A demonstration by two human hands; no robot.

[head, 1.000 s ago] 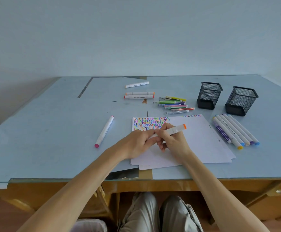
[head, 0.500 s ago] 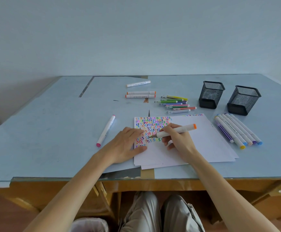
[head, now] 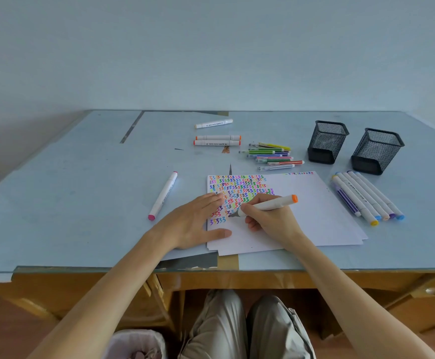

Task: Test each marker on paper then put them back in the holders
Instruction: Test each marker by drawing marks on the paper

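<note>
black wire-mesh metal holders (head: 326, 142); matt white paper (head: 314, 216); smooth plastic marker (head: 268, 204); glossy glass-topped wooden desk (head: 81, 190).

Tabletop (head: 55, 198): pale blue, glass-covered, before me.
Wall (head: 211, 47): plain, pale, behind it.
My trousers (head: 237, 330): grey, under the edge.
Bin (head: 136, 343): white-lined, beside my left knee.

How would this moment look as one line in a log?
right hand: holds orange-capped marker, tip on paper | left hand: flat on paper | holders: empty
</note>
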